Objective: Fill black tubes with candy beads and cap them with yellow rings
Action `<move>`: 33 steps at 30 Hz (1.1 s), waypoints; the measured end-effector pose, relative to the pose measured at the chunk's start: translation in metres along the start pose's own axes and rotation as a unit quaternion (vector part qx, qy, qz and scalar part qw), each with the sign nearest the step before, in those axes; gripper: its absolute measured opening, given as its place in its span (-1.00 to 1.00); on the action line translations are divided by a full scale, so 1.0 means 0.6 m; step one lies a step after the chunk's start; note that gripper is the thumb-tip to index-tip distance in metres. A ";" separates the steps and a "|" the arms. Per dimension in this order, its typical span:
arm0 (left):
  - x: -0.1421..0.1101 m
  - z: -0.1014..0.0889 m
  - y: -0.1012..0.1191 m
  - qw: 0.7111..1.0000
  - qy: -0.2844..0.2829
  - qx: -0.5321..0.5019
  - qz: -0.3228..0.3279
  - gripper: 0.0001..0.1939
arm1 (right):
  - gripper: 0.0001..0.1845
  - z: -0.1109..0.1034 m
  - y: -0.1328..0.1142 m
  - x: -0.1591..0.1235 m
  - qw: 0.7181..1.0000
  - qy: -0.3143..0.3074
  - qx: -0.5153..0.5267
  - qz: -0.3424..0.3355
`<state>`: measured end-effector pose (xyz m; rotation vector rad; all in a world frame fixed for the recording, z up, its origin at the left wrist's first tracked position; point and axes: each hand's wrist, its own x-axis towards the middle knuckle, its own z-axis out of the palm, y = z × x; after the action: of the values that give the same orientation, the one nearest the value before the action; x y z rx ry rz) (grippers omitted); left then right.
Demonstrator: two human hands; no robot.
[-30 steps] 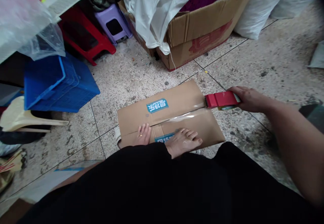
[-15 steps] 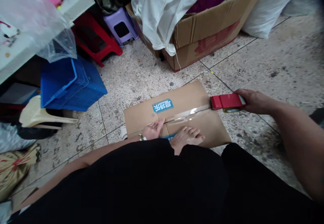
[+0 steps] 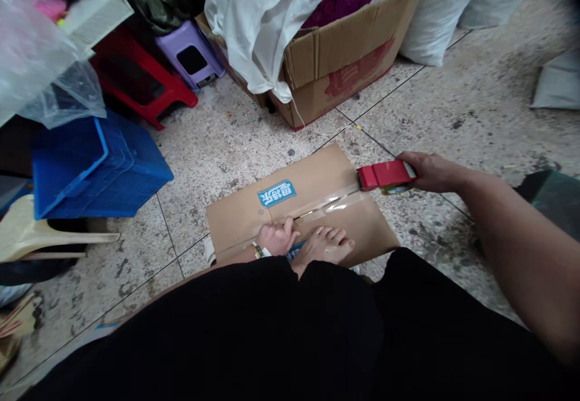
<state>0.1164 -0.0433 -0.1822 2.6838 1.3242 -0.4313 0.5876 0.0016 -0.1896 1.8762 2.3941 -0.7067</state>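
A closed brown cardboard box (image 3: 240, 223) with a blue label (image 3: 277, 193) lies on the floor before me. Clear packing tape (image 3: 338, 203) runs along its middle seam on the right part. My right hand (image 3: 426, 170) grips a red tape dispenser (image 3: 385, 174) at the box's right edge; its front end meets the tape line. My left hand (image 3: 277, 238), with a bracelet at the wrist, rests on the seam left of the tape. Its fingers are curled, and what lies under them is hidden. A bare foot (image 3: 324, 245) stands on the box's near half.
A large open carton (image 3: 344, 63) with a white sack (image 3: 267, 20) over its side stands ahead. Left are a blue crate (image 3: 104, 171), a red stool (image 3: 145, 81), a purple stool (image 3: 190, 57) and a cream stool (image 3: 27, 226). White sacks (image 3: 444, 20) stand at the far right.
The view has shifted, so everything sits further left. My left hand has curled its fingers more and moved slightly right along the seam. The tape dispenser stays at the box's right edge.
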 end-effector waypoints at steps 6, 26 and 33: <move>0.055 -0.009 -0.029 1.000 0.014 0.011 -0.008 -0.45 | -0.61 0.012 -0.001 0.002 1.000 0.015 -0.025 -0.010; 0.099 -0.025 -0.054 0.945 0.035 -0.050 0.323 -0.43 | -0.57 0.058 0.027 0.005 0.995 0.052 0.074 -0.034; 0.216 -0.063 0.026 0.920 0.002 -0.035 0.390 -0.23 | -0.55 0.051 0.033 0.010 0.996 0.052 0.053 -0.055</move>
<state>0.2111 0.0537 -0.1859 2.8426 0.1783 -0.2616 0.5965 -0.0003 -0.2252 1.8772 2.5900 -0.7766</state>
